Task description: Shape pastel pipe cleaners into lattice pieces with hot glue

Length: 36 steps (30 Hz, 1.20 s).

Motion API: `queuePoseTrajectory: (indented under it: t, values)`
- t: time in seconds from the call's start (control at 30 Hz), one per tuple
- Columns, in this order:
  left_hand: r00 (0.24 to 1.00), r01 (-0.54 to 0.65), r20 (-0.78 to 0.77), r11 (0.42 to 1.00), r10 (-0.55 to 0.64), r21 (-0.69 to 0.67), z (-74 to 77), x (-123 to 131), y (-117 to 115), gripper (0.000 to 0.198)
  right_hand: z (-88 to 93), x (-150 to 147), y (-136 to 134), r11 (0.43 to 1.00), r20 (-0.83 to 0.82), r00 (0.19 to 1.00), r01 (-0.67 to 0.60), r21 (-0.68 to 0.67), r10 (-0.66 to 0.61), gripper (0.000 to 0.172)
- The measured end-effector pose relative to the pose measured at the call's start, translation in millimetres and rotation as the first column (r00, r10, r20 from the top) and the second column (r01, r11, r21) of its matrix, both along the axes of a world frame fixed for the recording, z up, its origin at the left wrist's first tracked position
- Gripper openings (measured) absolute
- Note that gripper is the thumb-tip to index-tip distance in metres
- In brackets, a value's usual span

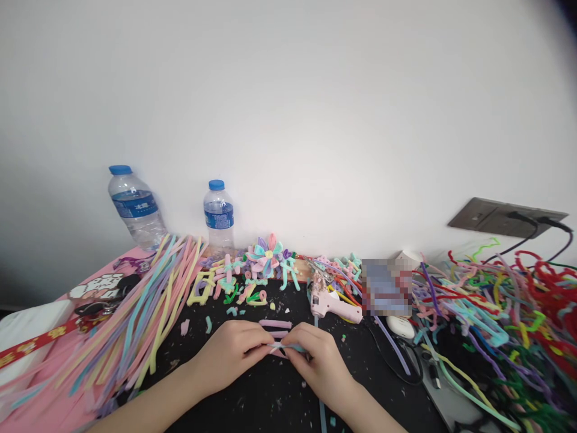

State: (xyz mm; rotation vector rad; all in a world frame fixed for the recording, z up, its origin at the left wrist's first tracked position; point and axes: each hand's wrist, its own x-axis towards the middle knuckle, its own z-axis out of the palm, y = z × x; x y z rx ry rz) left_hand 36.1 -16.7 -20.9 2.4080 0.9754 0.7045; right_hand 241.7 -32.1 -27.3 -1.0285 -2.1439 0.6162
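My left hand [234, 350] and my right hand [315, 355] meet low over the black mat, fingers pinched on a short light-blue pipe cleaner [293, 347] between them. Part of it is hidden behind the fingertips. Just beyond the fingers lie several cut purple pipe cleaner pieces [276, 323], roughly parallel. A pink hot glue gun [336, 307] rests past my right hand. Farther back, behind both hands, sits a multicoloured pipe cleaner flower [268, 255] among small shaped pieces.
Long pastel pipe cleaners [148, 307] spread across the left side. Two water bottles [219, 216] stand along the wall. A tangled heap of coloured pipe cleaners [509, 337] covers the right, near a black cable [392, 361] and a white earbud case [400, 327]. Plugs sit in a wall socket [487, 218].
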Motion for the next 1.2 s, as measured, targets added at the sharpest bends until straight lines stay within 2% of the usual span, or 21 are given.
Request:
queuePoseTrajectory:
  t: [0.5,0.83,1.2]
  values:
    - [0.998,-0.056,0.026,0.996,0.058,-0.07,-1.9,-6,5,0.016,4.3,7,5,1.0,0.076,0.997,0.019,-0.003,-0.019,0.013]
    - [0.991,-0.13,0.032,0.989,0.132,-0.064,-0.8,-8,8,0.016,6.4,15,11,0.999,0.161,0.987,0.001,0.039,-0.008,0.016]
    - [0.985,-0.16,0.056,0.982,0.166,-0.103,1.5,-8,11,0.016,5.0,18,12,0.997,0.137,0.99,0.023,0.078,-0.034,0.019]
